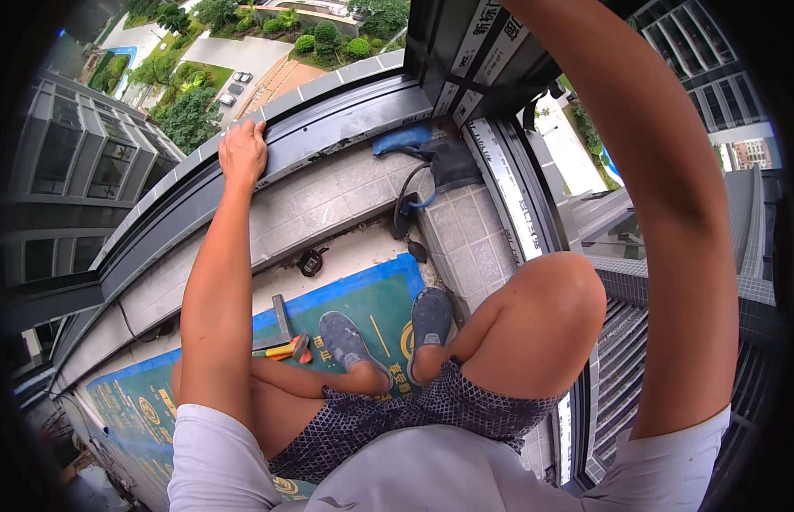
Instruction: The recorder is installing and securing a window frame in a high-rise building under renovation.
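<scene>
My left hand (pixel 243 147) grips the top of the dark metal window rail (pixel 333 115) at upper left, fingers curled over it. My right arm (pixel 687 282) reaches up past the top edge beside a dark corner post (pixel 452 64) with white printed film, so my right hand is out of view. Below the rail runs a grey tiled ledge (pixel 320 179). At its far corner lie a blue object (pixel 397 141), a black bag (pixel 452 166) and a looped hose (pixel 407 192).
My feet stand on a green protective sheet (pixel 380 290) with blue edging. Beside them lie a metal square (pixel 282 314), a yellow-handled hammer (pixel 294 348) and a round black tape measure (pixel 311 262). Beyond the open window is a drop to a street with trees (pixel 192 128) and buildings.
</scene>
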Demonstrator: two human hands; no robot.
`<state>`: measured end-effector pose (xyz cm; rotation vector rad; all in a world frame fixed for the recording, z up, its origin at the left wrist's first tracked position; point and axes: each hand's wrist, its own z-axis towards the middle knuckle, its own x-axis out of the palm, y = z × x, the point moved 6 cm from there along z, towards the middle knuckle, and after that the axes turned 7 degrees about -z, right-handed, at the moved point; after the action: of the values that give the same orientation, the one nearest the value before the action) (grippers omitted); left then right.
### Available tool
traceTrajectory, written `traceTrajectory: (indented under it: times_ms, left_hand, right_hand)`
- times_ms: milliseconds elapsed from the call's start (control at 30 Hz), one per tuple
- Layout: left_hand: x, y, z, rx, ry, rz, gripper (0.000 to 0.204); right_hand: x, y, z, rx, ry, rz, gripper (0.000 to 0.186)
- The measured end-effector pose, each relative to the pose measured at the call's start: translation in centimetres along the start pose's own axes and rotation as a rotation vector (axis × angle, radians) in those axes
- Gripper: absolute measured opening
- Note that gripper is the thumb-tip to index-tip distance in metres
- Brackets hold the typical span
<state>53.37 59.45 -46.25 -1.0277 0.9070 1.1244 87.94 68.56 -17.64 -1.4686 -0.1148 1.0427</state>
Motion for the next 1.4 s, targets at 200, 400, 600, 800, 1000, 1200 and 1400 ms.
traceTrajectory:
  times_ms: [200,400,600,800,1000,1200,1400]
  left_hand:
    - [-0.6,0.6,-1.6,-0.051,-0.019,0.013,0.031]
    - [-0.9,-0.6,-1.3,-0.039,-0.035,-0.017,0.028]
    - [-0.7,-0.3,-0.8,-0.047,-0.005,-0.006,0.03]
    - [-0.6,-0.5,0.0,-0.017,0.064,0.03,0.042]
    - [-7.9,-9.5,8.8,0.122,-0.1,-0.761,0.056]
    - [-33.2,-30.3,20.6,0.38,-0.133,-1.56,0.057]
    - [-40.1,-38.1,24.7,-0.008,0.164,-1.954,0.046]
  right_hand:
    - [-3.4,1.5,-0.9,-0.044,-0.053,0.11,0.017]
    - [-3.2,1.3,-1.9,-0.045,-0.089,0.132,0.018]
    - [-2.1,2.1,0.0,-0.129,0.215,0.197,0.032]
    - [-3.7,1.6,-1.1,-0.03,0.078,0.053,0.018]
    - [-4.4,2.8,-1.1,-0.063,0.079,0.021,0.021]
    - [-4.1,3.0,0.8,-0.047,0.24,0.061,0.022]
    - [-5.3,3.9,-2.4,0.042,0.518,0.328,0.034]
